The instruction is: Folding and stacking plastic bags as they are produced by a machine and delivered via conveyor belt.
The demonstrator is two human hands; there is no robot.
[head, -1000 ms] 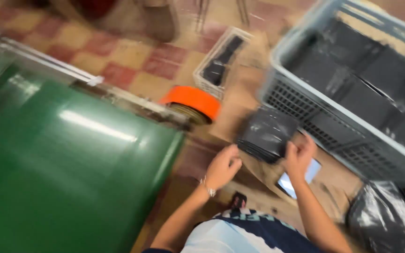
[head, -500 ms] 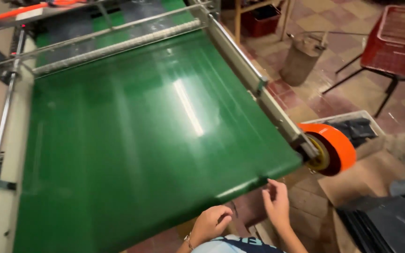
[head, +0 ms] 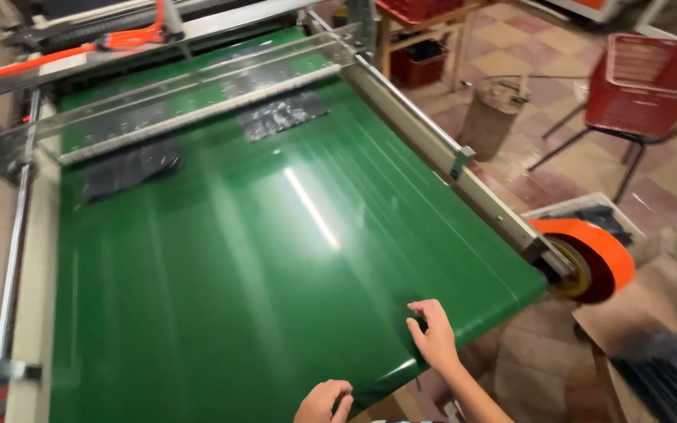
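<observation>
A wide green conveyor belt (head: pixel 260 266) fills most of the view. Two black plastic bags lie on it at the far end: one (head: pixel 282 115) just under the clear guard bar, another (head: pixel 128 167) further left. My right hand (head: pixel 434 334) rests near the belt's front right edge, fingers loosely apart, holding nothing. My left hand (head: pixel 324 403) hovers at the belt's near edge with the fingers curled in, empty. Both bags are far from my hands.
An orange roller guard (head: pixel 593 258) sticks out at the belt's front right corner. A red wire basket (head: pixel 642 76) stands on a frame on the tiled floor, with a small bucket (head: pixel 495 110) nearby. Cardboard (head: pixel 644 301) and black bags (head: pixel 667 368) lie at the lower right.
My view swung from the grey crate of black bags on the right to the conveyor. My hands left the bag bundle and now sit empty at the belt's front edge. Two bags emerged at the far end.
</observation>
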